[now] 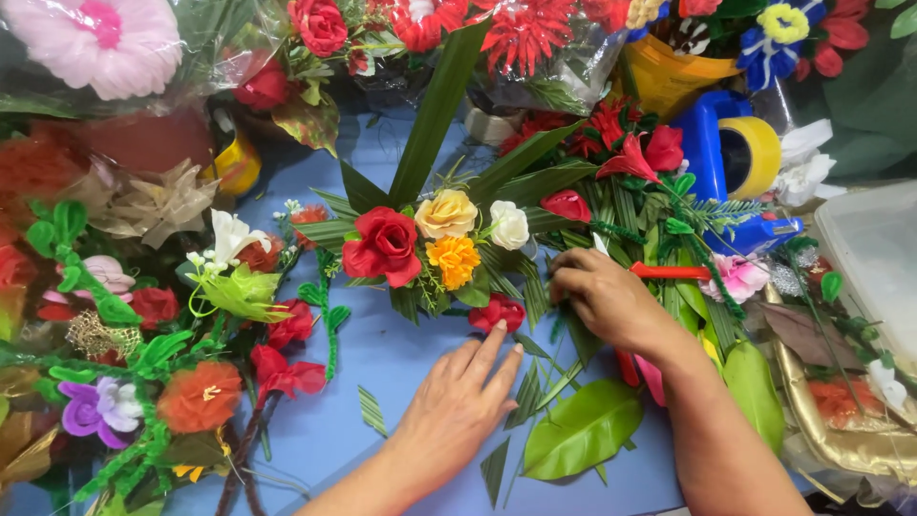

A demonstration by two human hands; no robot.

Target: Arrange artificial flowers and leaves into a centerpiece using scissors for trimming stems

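Observation:
An artificial flower arrangement lies on the blue table (382, 373): a red rose (384, 245), a pale yellow rose (446, 213), a white rose (509, 225), an orange bloom (454, 260) and long green leaves (435, 115). My left hand (458, 401) lies flat with fingers apart, its fingertips touching a small red flower (498, 312) at the arrangement's lower edge. My right hand (607, 298) is curled over the green stems and leaves to the right, beside a red-handled tool (671, 272). What its fingers grip is hidden.
Heaps of artificial flowers crowd the left side (143, 315) and the back (420, 29). A blue tape dispenser with a yellow roll (735, 153) stands back right, a clear plastic box (874, 258) and a gold tray (831, 430) at right. Large loose leaves (583, 430) lie near me.

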